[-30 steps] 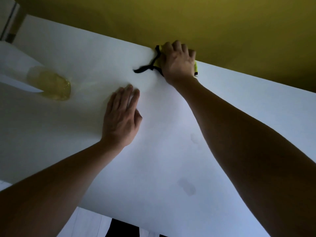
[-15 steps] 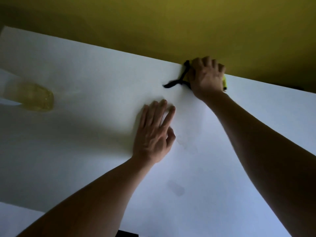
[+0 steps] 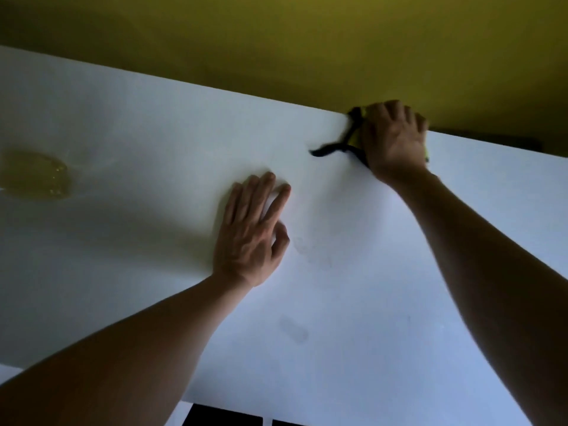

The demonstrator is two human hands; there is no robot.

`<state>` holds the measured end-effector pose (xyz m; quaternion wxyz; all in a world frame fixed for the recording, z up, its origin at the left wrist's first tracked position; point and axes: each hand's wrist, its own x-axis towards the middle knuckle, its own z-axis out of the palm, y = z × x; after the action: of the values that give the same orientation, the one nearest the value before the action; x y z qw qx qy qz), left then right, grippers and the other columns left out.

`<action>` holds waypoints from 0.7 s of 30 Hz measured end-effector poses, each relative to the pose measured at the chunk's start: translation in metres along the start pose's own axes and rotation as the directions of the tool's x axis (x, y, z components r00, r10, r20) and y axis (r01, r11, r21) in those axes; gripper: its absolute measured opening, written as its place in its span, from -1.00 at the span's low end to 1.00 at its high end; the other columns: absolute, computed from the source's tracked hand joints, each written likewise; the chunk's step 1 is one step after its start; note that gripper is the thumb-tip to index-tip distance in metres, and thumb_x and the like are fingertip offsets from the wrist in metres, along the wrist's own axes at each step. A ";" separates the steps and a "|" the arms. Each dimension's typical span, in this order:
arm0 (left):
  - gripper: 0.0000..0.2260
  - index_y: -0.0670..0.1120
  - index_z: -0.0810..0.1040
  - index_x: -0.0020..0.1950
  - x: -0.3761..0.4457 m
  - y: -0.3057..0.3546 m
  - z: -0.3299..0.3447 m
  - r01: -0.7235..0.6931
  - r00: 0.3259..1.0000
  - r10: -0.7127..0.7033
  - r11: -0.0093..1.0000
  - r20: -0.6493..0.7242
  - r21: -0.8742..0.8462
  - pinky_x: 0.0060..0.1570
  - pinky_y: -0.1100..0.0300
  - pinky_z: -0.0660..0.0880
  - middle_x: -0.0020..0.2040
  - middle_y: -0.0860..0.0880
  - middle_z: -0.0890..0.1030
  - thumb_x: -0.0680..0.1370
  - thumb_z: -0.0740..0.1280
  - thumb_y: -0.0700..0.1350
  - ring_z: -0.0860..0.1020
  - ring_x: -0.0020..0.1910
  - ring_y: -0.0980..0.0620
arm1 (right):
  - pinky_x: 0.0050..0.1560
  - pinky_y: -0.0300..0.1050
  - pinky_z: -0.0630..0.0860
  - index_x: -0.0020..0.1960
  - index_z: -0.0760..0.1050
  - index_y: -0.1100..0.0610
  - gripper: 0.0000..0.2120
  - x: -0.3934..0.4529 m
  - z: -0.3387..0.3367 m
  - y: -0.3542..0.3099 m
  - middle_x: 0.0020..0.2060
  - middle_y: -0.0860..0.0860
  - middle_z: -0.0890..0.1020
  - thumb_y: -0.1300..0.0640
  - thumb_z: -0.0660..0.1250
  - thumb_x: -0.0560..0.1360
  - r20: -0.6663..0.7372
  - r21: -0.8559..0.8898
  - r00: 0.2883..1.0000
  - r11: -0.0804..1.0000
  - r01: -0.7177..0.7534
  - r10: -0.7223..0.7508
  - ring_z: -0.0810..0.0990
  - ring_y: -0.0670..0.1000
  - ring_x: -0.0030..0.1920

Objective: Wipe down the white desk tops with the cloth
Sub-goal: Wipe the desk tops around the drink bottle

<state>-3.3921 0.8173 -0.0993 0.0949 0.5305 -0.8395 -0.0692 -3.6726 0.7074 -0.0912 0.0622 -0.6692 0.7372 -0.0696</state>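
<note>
The white desk top [image 3: 129, 124] fills most of the view. My right hand [image 3: 393, 139] is at the desk's far edge, against the yellow wall, with its fingers curled over a yellow-green cloth [image 3: 355, 139]. The hand hides most of the cloth; a black trim strip sticks out to its left. My left hand [image 3: 249, 235] lies flat on the desk, palm down, fingers straight, nearer to me and left of the cloth.
A yellow wall [image 3: 276, 41] rises right behind the desk's far edge. A yellowish translucent patch [image 3: 33, 175] lies on the desk at far left. Faint smudges [image 3: 293, 329] mark the surface near me. A dark gap [image 3: 221, 416] shows below the front edge.
My right hand and the cloth have slid to the right along the far edge. My left hand has shifted right across the desk too, still flat.
</note>
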 end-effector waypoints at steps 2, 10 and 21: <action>-0.43 -0.10 0.34 0.64 0.000 0.002 -0.001 0.001 1.000 -0.001 1.000 -0.001 0.001 0.58 -0.28 0.17 0.66 -0.19 0.27 0.60 0.20 -0.10 0.26 0.62 -0.28 | 0.19 0.21 0.33 0.31 0.41 0.17 -0.62 -0.005 -0.004 0.016 0.16 0.26 0.48 -0.02 0.07 0.61 0.004 -0.028 0.999 0.999 -0.037 0.037 0.46 0.30 0.18; -0.39 -0.08 0.31 0.66 0.002 0.004 -0.003 0.021 0.999 -0.021 1.000 0.041 0.000 0.61 -0.25 0.12 0.67 -0.17 0.24 0.58 0.20 -0.08 0.22 0.65 -0.25 | 0.23 0.18 0.28 0.27 0.48 0.07 -0.68 0.038 0.026 -0.117 0.19 0.17 0.53 -0.01 0.13 0.61 0.024 -0.007 0.999 0.999 -0.038 0.038 0.47 0.22 0.22; -0.42 -0.09 0.33 0.64 0.002 0.001 -0.001 0.006 1.000 -0.006 1.000 0.029 0.003 0.61 -0.27 0.11 0.67 -0.18 0.24 0.60 0.19 -0.07 0.23 0.64 -0.28 | 0.28 0.21 0.31 0.28 0.47 0.13 -0.50 -0.003 -0.001 -0.005 0.21 0.26 0.49 -0.10 0.03 0.51 0.003 -0.024 0.989 0.989 -0.149 0.149 0.45 0.29 0.23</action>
<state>-3.3940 0.8159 -0.0980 0.0819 0.5320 -0.8394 -0.0760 -3.6673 0.7097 -0.0893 0.0613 -0.6131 0.7857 -0.0545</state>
